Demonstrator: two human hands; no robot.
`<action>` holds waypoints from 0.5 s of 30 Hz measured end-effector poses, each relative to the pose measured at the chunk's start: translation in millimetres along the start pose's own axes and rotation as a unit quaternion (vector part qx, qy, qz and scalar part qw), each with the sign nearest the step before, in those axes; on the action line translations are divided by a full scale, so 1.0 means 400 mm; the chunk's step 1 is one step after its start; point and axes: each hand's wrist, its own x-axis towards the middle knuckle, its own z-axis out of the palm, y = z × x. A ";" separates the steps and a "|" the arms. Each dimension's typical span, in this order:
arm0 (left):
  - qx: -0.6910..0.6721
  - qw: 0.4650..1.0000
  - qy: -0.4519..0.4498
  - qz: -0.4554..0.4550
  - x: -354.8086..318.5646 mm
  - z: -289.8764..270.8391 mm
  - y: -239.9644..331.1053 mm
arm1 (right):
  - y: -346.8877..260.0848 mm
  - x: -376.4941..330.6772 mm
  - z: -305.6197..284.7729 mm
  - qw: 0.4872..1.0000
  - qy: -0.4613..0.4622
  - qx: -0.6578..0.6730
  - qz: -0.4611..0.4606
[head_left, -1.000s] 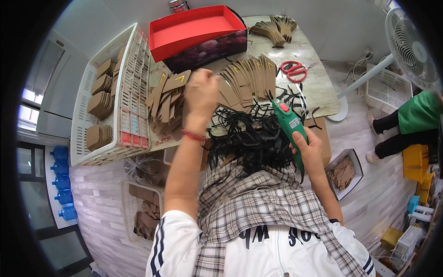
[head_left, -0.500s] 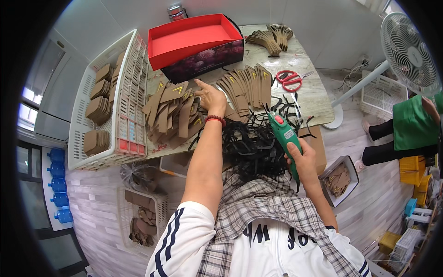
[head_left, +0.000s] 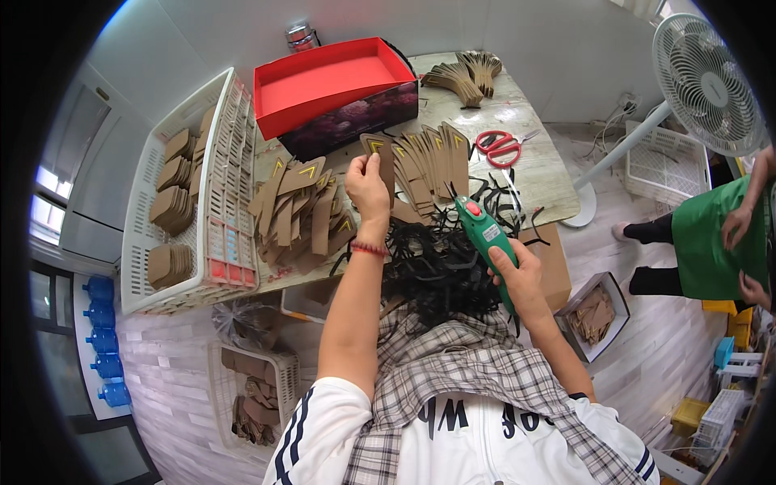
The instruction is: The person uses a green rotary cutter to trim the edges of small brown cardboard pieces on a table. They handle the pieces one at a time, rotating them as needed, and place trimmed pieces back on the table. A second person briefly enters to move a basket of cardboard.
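Your left hand pinches 1 brown card piece upright at frame centre, long axis vertical. Your right hand wraps the green glue gun; its nozzle points up-left toward the card, lower right of it, apart.

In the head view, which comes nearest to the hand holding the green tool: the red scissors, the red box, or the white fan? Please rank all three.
From the right hand:
1. Red scissors, on the table beyond the green tool.
2. Red box, far left end of the table.
3. White fan, standing on the floor to the right, about as far as the box; too close to call.
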 end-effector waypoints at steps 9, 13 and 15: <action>-0.338 0.917 -0.084 -0.193 -0.157 0.012 0.145 | -0.003 -0.005 0.030 0.999 0.013 -0.015 -0.029; -0.343 0.909 -0.113 -0.206 -0.180 0.012 0.135 | 0.002 -0.016 0.028 0.999 0.016 -0.015 -0.025; -0.347 0.908 -0.111 -0.207 -0.188 0.019 0.130 | 0.003 -0.018 0.027 0.999 0.015 -0.015 -0.025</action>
